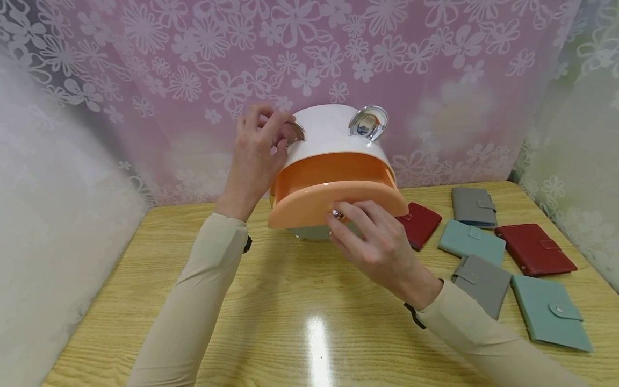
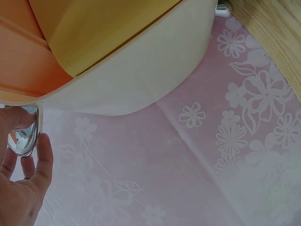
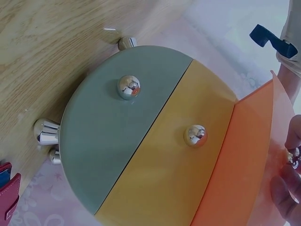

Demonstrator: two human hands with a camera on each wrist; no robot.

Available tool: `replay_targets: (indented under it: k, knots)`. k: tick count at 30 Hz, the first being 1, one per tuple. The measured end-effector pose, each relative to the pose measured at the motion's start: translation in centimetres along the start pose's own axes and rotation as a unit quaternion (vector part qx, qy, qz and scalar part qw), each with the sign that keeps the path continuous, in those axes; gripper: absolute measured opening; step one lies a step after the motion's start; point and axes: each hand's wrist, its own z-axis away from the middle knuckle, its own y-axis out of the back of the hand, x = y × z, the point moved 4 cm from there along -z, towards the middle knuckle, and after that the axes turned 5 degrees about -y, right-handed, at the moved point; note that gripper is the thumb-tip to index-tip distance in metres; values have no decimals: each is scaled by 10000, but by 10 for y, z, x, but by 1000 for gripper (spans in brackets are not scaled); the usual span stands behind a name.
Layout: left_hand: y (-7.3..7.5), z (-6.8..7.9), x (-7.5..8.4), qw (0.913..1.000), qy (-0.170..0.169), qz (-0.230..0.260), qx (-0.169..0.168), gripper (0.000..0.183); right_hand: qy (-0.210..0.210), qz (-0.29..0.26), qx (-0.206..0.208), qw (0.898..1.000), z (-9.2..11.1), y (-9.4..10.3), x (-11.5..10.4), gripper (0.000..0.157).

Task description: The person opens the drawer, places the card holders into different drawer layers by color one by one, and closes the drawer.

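Note:
A round white storage box (image 1: pixel 329 129) stands at the table's back, with silver ears and three stacked drawers. My left hand (image 1: pixel 258 145) grips the left silver ear (image 2: pixel 23 139), thumb and fingers on either side of it. With its fingertips, my right hand (image 1: pixel 379 242) pinches the silver knob (image 1: pixel 337 214) of the top orange drawer (image 1: pixel 304 207). That drawer is pulled out, and its orange inside shows from above. Below it, in the right wrist view, the yellow drawer (image 3: pixel 174 155) and the green drawer (image 3: pixel 103 127) sit flush, each with its own silver knob.
On the right of the wooden table (image 1: pixel 271 312) lie several small snap-strap notebooks, among them a red one (image 1: pixel 537 250), a grey one (image 1: pixel 486 285) and a teal one (image 1: pixel 546 309). A pink flowered curtain (image 1: pixel 290 54) hangs right behind the box.

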Motion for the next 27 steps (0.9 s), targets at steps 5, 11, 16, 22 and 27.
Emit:
replay_targets:
  k: [5,11,16,22,27]
  knots:
    - [0,0,0,10000,-10,34,3,33,-20,1,-130,9999,1,1,0,22]
    - [0,0,0,10000,-54,20,27,34,-39,18,-232,9997,2,3,0,25]
    - [0,0,0,10000,-41,27,19,35,-17,-33,-122,9999,3,5,0,22]
    - [0,1,0,9999,-38,85,49,35,-40,10,-21,10000,2,9,0,23]
    - [0,0,0,10000,-39,71,49,35,-83,32,109,9999,0,13,0,21]
